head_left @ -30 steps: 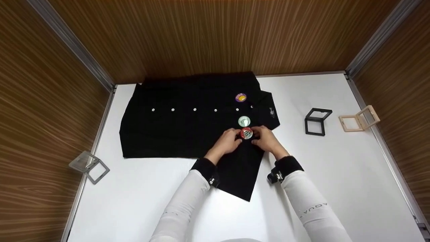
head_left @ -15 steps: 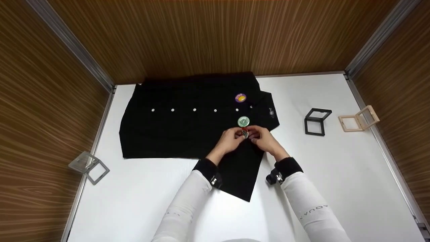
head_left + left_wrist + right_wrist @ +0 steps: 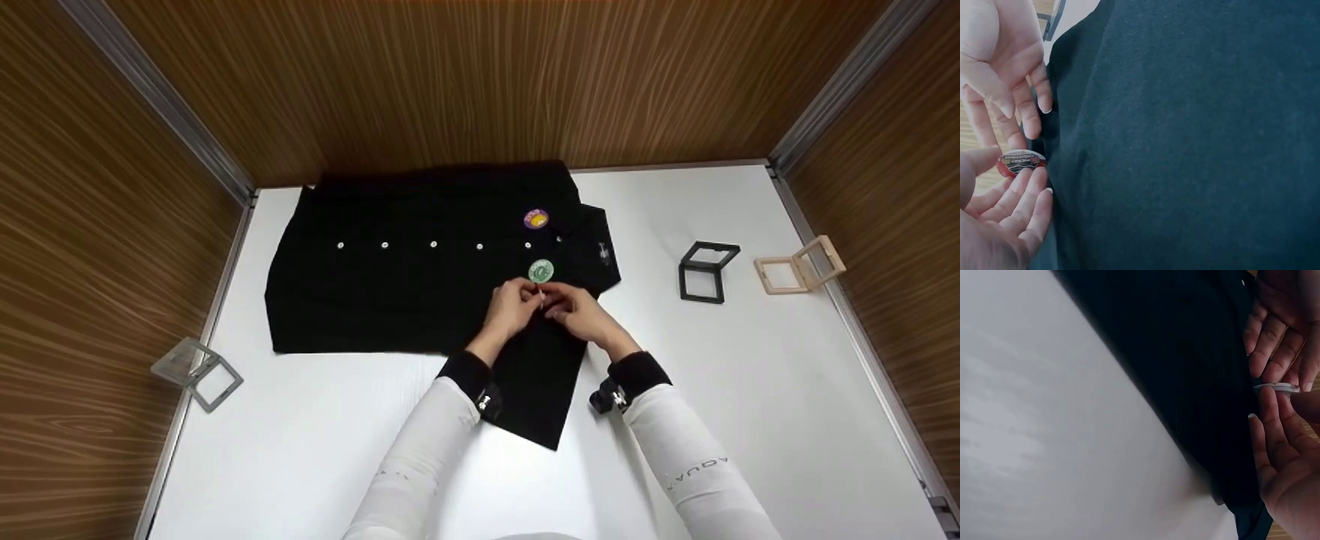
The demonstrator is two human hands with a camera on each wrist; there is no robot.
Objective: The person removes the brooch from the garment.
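A black short-sleeved shirt (image 3: 397, 300) lies flat with its collar to the right. Over its chest my left hand (image 3: 513, 309) pinches a round red button badge (image 3: 1022, 163), thumb on the near edge and fingers underneath. Opposite it, my right hand (image 3: 586, 315) has thumb and fingertips at the badge's other side. The badge stands tilted; its thin rim shows edge-on in the right wrist view, and the back is hidden between the fingers. Just beyond the hands, a green button badge (image 3: 541, 271) sits on the shirt. Farther back is a purple and yellow badge (image 3: 535, 218).
A black hinged frame (image 3: 703, 271) and a beige one (image 3: 799, 265) stand opened on the right of the white table (image 3: 750, 390). A grey hinged frame (image 3: 200, 373) rests at the left edge. Wood-grain panels (image 3: 480, 82) enclose the back and sides.
The red badge, face up between both hands a second ago, has been turned up on its edge. My hands have drawn closer together around it. The shirt has hardly shifted.
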